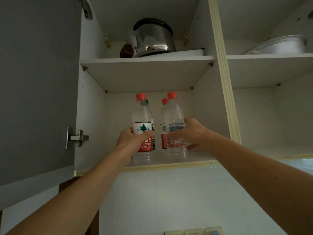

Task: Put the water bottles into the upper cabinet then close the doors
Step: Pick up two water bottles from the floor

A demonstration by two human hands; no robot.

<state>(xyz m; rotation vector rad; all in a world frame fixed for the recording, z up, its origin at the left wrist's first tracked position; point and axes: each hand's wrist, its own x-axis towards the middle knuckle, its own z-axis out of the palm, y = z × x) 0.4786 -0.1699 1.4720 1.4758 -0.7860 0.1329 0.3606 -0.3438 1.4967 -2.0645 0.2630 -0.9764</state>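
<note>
Standing near the lower shelf (194, 160) front edge, each bottle is held: left grip (133, 139) labelled bottle (142, 129), right grip (193, 134) clear bottle (176, 126)

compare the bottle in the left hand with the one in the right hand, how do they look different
The left hand holds a bottle with an opaque white and red label showing a green mountain; the right hand holds a bottle with a see-through wrap and thin blue and red bands. The left-hand bottle stands further left on the cabinet's lower shelf; the right-hand bottle's cap sits slightly higher in view. Both are clear, upright and red-capped.
</note>
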